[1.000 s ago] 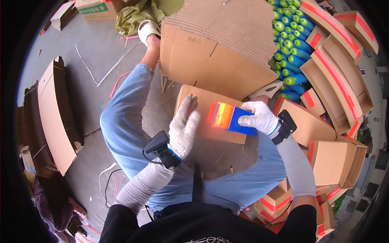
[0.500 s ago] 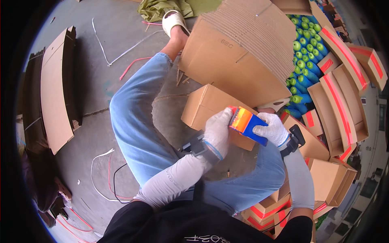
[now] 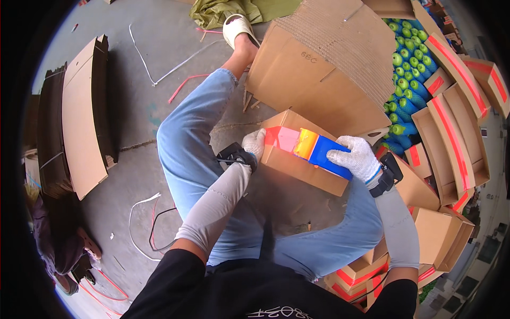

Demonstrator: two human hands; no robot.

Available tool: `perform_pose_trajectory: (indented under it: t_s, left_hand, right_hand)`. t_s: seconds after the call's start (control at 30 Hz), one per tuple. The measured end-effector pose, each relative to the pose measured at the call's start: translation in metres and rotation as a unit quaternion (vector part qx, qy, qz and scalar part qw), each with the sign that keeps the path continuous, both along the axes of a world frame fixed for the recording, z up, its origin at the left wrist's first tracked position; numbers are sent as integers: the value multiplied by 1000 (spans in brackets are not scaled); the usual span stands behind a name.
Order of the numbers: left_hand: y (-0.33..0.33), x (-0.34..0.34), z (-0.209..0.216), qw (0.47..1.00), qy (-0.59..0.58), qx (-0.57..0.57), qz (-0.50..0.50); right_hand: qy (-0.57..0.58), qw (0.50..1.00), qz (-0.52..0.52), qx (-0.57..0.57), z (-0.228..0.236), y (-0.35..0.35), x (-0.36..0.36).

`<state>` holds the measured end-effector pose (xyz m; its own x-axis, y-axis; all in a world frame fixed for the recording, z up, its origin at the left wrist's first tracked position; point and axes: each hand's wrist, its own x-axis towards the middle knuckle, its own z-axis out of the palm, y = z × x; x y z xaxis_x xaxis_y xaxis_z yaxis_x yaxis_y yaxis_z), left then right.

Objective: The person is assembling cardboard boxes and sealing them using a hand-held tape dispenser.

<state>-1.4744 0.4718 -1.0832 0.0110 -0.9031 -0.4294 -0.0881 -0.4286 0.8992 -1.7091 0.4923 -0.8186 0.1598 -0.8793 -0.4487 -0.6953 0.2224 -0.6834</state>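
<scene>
A small brown cardboard box (image 3: 319, 178) lies between my legs. My right hand (image 3: 362, 159), in a white knit glove, grips the blue body of a tape dispenser (image 3: 328, 156) with an orange-yellow front over the box top. From the dispenser a strip of red tape (image 3: 280, 138) stretches left along the box to its left end. There my left hand (image 3: 254, 143), gloved as well, has its fingers closed at the tape's end, against the box edge. The fingertips of the left hand are partly hidden.
A large folded cardboard stack (image 3: 313, 69) stands ahead of the box. To the right are green fruit in blue sleeves (image 3: 406, 80) and several open boxes with red tape (image 3: 451, 138). Flattened cardboard (image 3: 79, 117) stands at left. Loose straps (image 3: 154, 82) lie on the floor.
My left hand has moved left from beside the dispenser to the box's left end, drawing out a strip of red tape. The right hand still holds the dispenser, now flatter over the box.
</scene>
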Motion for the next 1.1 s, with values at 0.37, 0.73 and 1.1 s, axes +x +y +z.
perform_pose_trajectory:
  t_s: [0.37,0.73,1.1]
  left_hand:
    - [2,-11,80,986,50,-120,-105]
    - [-2,-14,118,984,51,-99,-138]
    - [-2,-17,123,984,23,-85,-157]
  right_hand:
    - [89,992,85,-12,0,-15,13]
    - [308,935,128,119,8,-6,-32]
    - [326,935,14,136,-97,113,-185]
